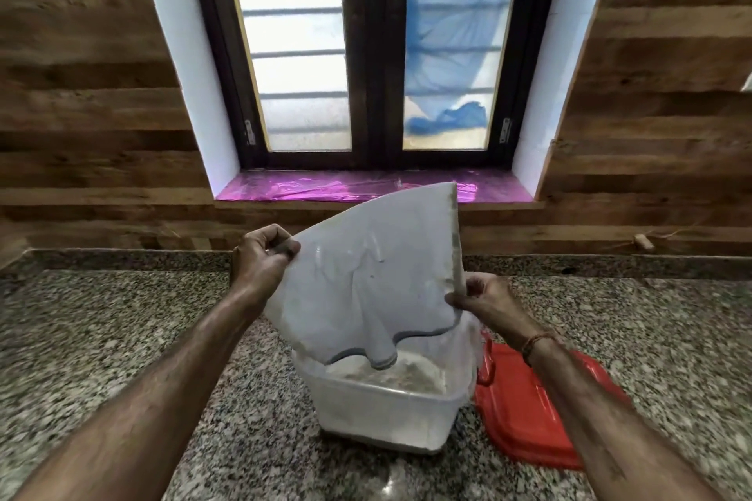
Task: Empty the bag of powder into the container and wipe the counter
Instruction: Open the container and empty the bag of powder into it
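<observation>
A limp white plastic bag hangs upside down over a clear plastic container on the granite counter. Its open mouth dips into the container's top, above pale powder inside. My left hand pinches the bag's upper left corner. My right hand pinches its right edge lower down. Both hands are raised above the container.
A red lid lies flat on the counter just right of the container. Behind the counter is a wood-panelled wall with a window, whose sill is covered in purple film. A small cork-like object sticks out from the wall at right.
</observation>
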Demonstrator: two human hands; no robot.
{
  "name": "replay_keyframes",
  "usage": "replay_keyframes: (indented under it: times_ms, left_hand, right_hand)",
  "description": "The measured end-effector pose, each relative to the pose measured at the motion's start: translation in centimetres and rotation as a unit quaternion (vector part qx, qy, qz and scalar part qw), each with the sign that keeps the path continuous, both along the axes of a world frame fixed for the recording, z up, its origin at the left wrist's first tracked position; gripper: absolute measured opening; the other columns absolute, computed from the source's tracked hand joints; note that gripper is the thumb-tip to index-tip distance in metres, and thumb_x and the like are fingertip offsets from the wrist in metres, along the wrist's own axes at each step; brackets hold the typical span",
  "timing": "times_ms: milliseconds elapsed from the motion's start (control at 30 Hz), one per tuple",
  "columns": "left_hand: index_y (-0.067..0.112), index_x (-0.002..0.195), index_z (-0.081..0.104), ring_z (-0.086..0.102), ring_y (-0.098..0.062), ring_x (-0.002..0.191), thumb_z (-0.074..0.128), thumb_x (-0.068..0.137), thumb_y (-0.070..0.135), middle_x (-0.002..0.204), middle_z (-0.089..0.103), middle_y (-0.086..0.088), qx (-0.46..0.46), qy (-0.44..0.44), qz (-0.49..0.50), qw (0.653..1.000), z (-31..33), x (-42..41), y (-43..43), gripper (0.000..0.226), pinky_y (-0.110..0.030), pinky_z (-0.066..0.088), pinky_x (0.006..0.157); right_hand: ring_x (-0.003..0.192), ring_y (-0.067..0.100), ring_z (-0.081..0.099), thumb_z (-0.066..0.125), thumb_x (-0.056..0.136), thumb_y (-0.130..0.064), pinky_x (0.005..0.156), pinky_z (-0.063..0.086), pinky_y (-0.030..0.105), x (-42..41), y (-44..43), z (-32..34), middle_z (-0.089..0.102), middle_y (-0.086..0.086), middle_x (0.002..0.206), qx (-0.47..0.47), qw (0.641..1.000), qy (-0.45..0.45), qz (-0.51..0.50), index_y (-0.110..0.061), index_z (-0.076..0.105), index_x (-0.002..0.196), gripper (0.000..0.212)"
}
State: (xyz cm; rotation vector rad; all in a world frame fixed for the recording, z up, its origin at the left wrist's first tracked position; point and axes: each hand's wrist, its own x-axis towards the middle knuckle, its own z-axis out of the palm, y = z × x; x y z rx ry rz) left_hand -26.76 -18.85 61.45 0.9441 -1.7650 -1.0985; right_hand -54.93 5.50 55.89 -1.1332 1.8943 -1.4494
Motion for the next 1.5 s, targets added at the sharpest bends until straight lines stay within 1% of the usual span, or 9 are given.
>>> replay_keyframes:
  times_ms: [133,233,433,633,833,1000,1100,1367,1500]
  left_hand:
    - [0.010,0.071,0.062,0.048,-0.015,0.065,0.069,0.085,0.015,0.065,0.058,0.002,0.013,0.005,-0.002,1.000,0.1,0.3,1.2,0.017,-0.033,0.039,0.063]
    - [0.013,0.071,0.063,0.049,-0.015,0.065,0.070,0.083,0.020,0.064,0.059,0.004,0.011,-0.007,0.005,1.000,-0.1,0.5,1.8,0.016,-0.033,0.039,0.063]
    - [0.016,0.064,0.060,0.045,-0.013,0.063,0.069,0.089,0.008,0.064,0.057,0.000,0.034,0.029,0.006,0.999,0.0,0.3,2.7,0.027,-0.028,0.036,0.061]
    - [0.017,0.064,0.059,0.044,-0.013,0.060,0.069,0.089,0.007,0.064,0.056,-0.002,0.064,0.064,0.044,0.995,0.2,0.1,2.9,0.029,-0.027,0.037,0.057]
    - [0.014,0.067,0.059,0.045,-0.013,0.056,0.067,0.091,0.006,0.065,0.056,-0.004,0.080,0.064,0.079,0.992,1.3,0.4,1.6,0.027,-0.024,0.039,0.054]
    - [0.013,0.068,0.059,0.047,-0.015,0.055,0.065,0.094,0.005,0.065,0.058,-0.006,0.136,0.080,0.097,0.983,0.8,0.2,0.9,0.028,-0.025,0.041,0.055]
    - [0.014,0.067,0.059,0.048,-0.017,0.056,0.066,0.094,0.007,0.063,0.058,-0.004,0.153,0.077,0.104,0.980,0.1,0.0,0.6,0.029,-0.025,0.042,0.056]
    - [0.011,0.068,0.057,0.051,-0.017,0.054,0.066,0.095,0.001,0.058,0.061,-0.004,0.244,0.119,0.116,0.956,0.7,0.6,-0.8,0.030,-0.020,0.048,0.044]
    - [0.008,0.071,0.057,0.057,-0.016,0.046,0.064,0.094,-0.005,0.060,0.062,-0.007,0.277,0.139,0.113,0.944,1.3,2.9,-2.7,0.028,-0.020,0.049,0.043]
  right_hand:
    - [0.108,0.025,0.074,0.071,0.095,-0.025,0.096,0.058,0.043,0.2,-0.5,0.6,0.079,0.005,0.111,-0.033,0.994,-0.098,0.028,-0.019,0.069,0.123,0.028]
    - [0.098,0.022,0.076,0.080,0.078,-0.043,0.092,0.060,0.048,0.4,-1.4,0.2,0.081,-0.004,0.098,-0.030,1.000,-0.007,0.003,-0.024,0.077,0.105,0.032]
    - [0.099,0.026,0.076,0.090,0.062,-0.052,0.085,0.062,0.040,-0.2,-1.9,1.0,0.081,0.003,0.102,-0.042,0.996,-0.076,0.037,-0.017,0.077,0.105,0.057]
    - [0.096,0.013,0.074,0.085,0.080,-0.011,0.082,0.061,0.030,-0.7,-1.5,-0.8,0.079,-0.008,0.107,-0.007,0.998,-0.049,0.036,-0.016,0.077,0.109,0.031]
    - [0.082,0.020,0.064,0.085,0.080,-0.020,0.074,0.051,0.035,-2.2,-1.1,-0.7,0.077,0.018,0.093,0.005,0.997,-0.076,0.019,0.002,0.075,0.096,0.029]
    - [0.075,0.008,0.067,0.074,0.089,-0.007,0.067,0.054,0.021,-1.5,-1.5,0.8,0.076,0.005,0.086,-0.063,0.990,-0.125,0.009,0.000,0.072,0.096,0.010]
    - [0.081,0.019,0.072,0.085,0.079,-0.027,0.069,0.059,0.027,-0.4,-2.0,1.3,0.079,0.010,0.095,-0.059,0.985,-0.159,0.023,-0.004,0.073,0.104,0.036]
    - [0.087,0.020,0.074,0.078,0.076,-0.032,0.086,0.046,0.042,1.9,-5.3,2.6,0.078,0.000,0.096,-0.069,0.948,-0.312,0.013,-0.024,0.066,0.105,0.033]
    - [0.076,0.021,0.074,0.085,0.068,-0.027,0.074,0.056,0.040,4.5,-9.0,4.1,0.077,0.001,0.086,-0.116,0.925,-0.358,-0.042,-0.021,0.067,0.096,0.034]
